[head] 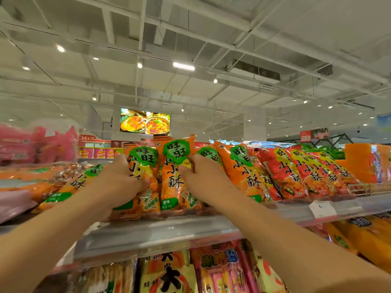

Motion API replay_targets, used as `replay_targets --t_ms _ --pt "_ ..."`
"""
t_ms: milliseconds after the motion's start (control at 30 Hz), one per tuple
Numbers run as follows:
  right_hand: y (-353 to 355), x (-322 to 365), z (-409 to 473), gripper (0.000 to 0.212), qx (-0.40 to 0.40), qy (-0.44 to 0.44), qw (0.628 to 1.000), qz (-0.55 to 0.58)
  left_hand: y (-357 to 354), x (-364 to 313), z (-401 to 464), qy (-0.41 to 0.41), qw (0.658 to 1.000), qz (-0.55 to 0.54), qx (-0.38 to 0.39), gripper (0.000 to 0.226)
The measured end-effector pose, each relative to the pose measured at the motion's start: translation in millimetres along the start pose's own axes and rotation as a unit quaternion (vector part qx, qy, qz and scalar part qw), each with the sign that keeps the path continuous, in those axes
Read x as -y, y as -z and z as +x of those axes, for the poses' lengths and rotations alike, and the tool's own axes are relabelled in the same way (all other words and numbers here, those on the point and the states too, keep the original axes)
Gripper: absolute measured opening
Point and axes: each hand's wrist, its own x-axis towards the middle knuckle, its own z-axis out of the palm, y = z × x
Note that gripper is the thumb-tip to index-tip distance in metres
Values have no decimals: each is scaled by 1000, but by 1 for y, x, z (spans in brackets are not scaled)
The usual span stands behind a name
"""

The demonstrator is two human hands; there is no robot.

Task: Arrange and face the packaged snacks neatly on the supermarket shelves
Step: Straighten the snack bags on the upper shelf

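Observation:
Orange snack bags with green labels stand in a row on the top shelf (160, 231). My left hand (118, 180) grips one upright orange bag (146, 166) at its left side, fingers curled round its edge. My right hand (203, 172) pinches the neighbouring orange bag (173, 178) at its right edge, just below the green label. Both bags stand upright, side by side, at the shelf front. More orange bags (241, 172) lean to the right of my right hand. To my left, other orange bags (69, 185) lie flat.
Red bags (283, 174) of the same snack lean further right, then an orange box (359, 163). Pink packs (36, 144) sit at the far left. The lower shelf holds yellow and pink snack packs (169, 271). A white price tag (321, 208) hangs on the shelf rail.

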Motion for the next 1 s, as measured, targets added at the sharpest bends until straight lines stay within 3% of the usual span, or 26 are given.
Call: replay_targets --t_ms 100,167,233,367,633,733,800,867,933,1000 --pt "8 -13 1 29 19 -4 998 -61 -13 -10 -4 -1 1000 -19 12 50" --pt "11 -19 2 28 25 -1 995 -93 -21 -12 -8 -25 999 23 5 48" --pt "12 -24 0 36 22 18 997 -75 -25 -11 -10 -44 997 55 -9 61" --pt "6 -23 -12 75 28 81 996 -22 -18 -6 -19 -82 994 73 -8 86" --pt "0 -23 -3 67 129 64 987 -67 -18 -4 -24 -103 979 173 35 87" --pt "3 -26 -17 69 76 121 986 -81 -19 -1 -25 -100 978 182 30 86" --pt "20 -39 -27 59 -51 168 982 -65 -21 -1 -30 -161 964 213 -10 78" --pt "43 -69 -27 57 -146 124 970 -148 -26 -7 -37 -248 931 264 -34 70" --pt "59 -101 -27 69 -78 -38 966 -242 -37 -15 -41 -286 908 307 -7 69" --pt "58 -123 -30 76 15 -121 970 -209 -50 -19 -41 -278 897 343 22 65"
